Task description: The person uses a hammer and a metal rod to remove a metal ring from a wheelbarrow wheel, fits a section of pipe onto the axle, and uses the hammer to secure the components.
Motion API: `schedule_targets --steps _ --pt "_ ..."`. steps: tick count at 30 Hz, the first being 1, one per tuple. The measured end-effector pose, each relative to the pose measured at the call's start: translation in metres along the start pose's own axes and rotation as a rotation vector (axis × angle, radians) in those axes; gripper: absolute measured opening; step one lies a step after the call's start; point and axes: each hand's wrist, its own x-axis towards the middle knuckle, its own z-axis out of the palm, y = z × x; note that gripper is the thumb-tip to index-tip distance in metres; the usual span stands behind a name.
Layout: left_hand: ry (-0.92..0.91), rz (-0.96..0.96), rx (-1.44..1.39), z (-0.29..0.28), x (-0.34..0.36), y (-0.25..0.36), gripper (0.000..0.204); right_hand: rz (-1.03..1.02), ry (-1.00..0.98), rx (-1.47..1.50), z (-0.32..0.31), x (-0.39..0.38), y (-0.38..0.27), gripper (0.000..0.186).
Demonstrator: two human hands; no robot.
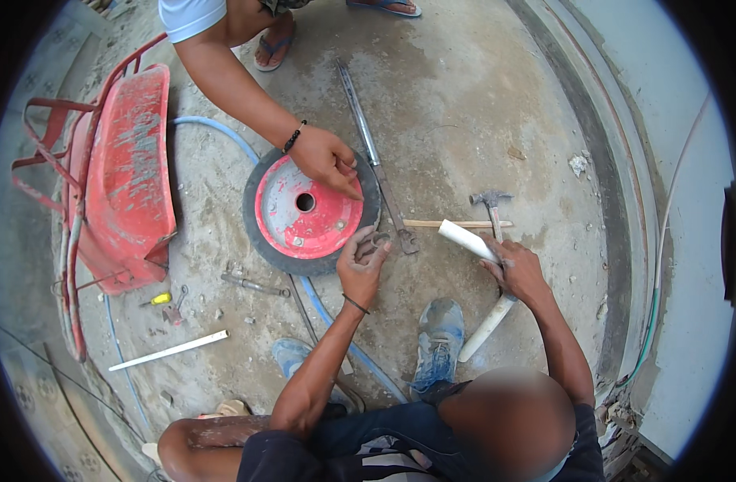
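A wheel with a black tyre (259,229) and a worn red-and-grey hub (280,205) lies flat on the floor. Beside its near right edge, my left hand (364,261) has curled fingers; whatever they may hold is too small to make out. My right hand (514,269) is closed around a short white pipe (464,238), whose end points toward the wheel. The handle of a claw hammer (492,201) runs up to that hand, partly hidden. Another white pipe-like piece (487,328) shows below my wrist. A co-worker's hand (326,159) reaches over the hub.
A long metal bar (358,112) and a pipe wrench (404,234) lie right of the wheel, near a thin wooden stick (424,224). A red wheelbarrow (131,177) rests on its side at left. Loose tools, a white rod (169,351) and a blue hose (356,349) lie on the concrete.
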Motion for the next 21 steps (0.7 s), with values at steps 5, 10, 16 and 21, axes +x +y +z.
schedule_targets --steps 5,10,16,21 --pt "0.076 0.131 0.159 -0.014 0.011 0.011 0.042 -0.031 0.023 0.061 0.011 -0.001 0.004 0.050" --pt "-0.065 -0.240 -0.386 -0.007 0.007 0.002 0.032 -0.183 0.090 0.120 0.001 -0.003 -0.014 0.048" --pt "-0.104 -0.536 -0.528 0.017 -0.011 -0.005 0.031 -0.242 0.077 0.107 -0.013 -0.008 -0.039 0.047" --pt "-0.096 -0.455 -0.549 0.023 -0.015 -0.013 0.024 -0.227 0.097 0.121 -0.014 -0.012 -0.038 0.047"
